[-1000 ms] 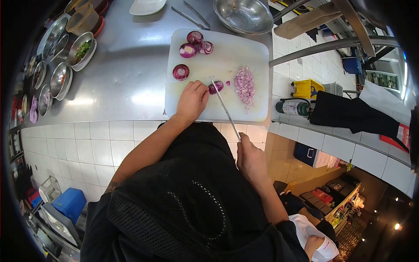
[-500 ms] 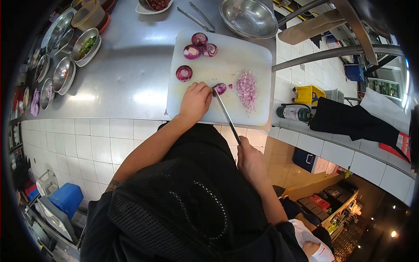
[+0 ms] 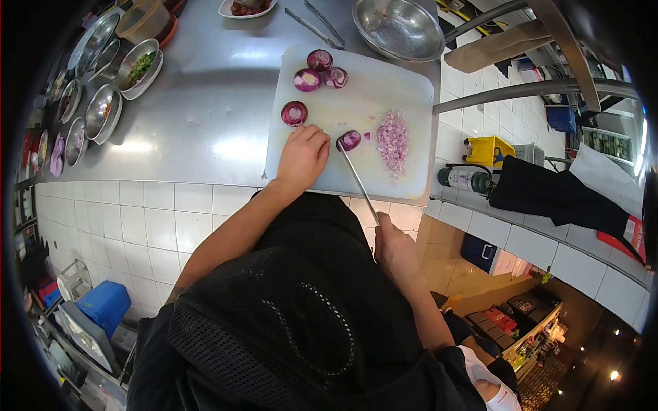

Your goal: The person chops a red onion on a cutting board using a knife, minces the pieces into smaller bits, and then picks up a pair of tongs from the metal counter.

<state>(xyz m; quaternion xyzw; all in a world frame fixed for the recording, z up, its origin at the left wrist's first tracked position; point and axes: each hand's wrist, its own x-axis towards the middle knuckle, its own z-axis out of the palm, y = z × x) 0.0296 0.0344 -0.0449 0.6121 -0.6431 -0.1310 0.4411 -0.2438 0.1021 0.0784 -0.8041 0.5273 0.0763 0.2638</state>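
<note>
Just outside the tabletop's near edge [image 3: 154, 181], the right hand [image 3: 396, 248] is gripping the knife [image 3: 359, 179]; its long axis is slanting far-left across the near edge of the cutting board [image 3: 312, 183], its tip pointing away from the person, beside the cut onion's left end. The left hand [image 3: 303, 154] is resting nearby, fingers bunched together; whether they are pinching anything, I cannot tell. The cut onion [image 3: 349, 141] is lying mid-board. Chopped onion [image 3: 393, 145] is lying along the board's right edge, and four onions [image 3: 307, 79] are sitting toward its far-left corner.
</note>
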